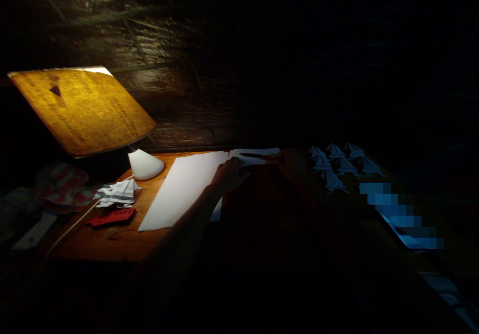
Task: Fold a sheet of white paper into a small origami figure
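- Brick-patterned wall point(142, 49) behind everything, lit at the left, lost in darkness to the right.
- Wooden bench point(108, 244) below, warm and bright under the lamp, nearly black across the middle and right.
- Lamp on the left: wide yellow printed shade point(86, 112) tilted over a white cone-shaped base point(144, 164).
- Large white sheet point(183, 191) flat on the bench, right of the lamp base, partly behind the left forearm.
- Striped red-and-pale cloth point(62, 184) in a dim heap at far left.
- Bluish glowing device point(404, 231) lying at the right, mostly pixelated.
- Smaller white paper point(258, 152) at the far side of the bench, between the hands; too dim to tell whether joined to the large sheet.
- Left hand point(229, 169) laid on the paper, thumb spread away from the fingers.
- Right hand point(288, 162) at the smaller paper's right end, in deep shadow; too dark to tell whether spread or pinching.
- Red notched piece point(114, 217) near the large sheet's left edge.
- Creased paper point(119, 192) just beyond the red notched piece.
- Seven small folded paper shapes point(329, 180) clustered right of the right hand.
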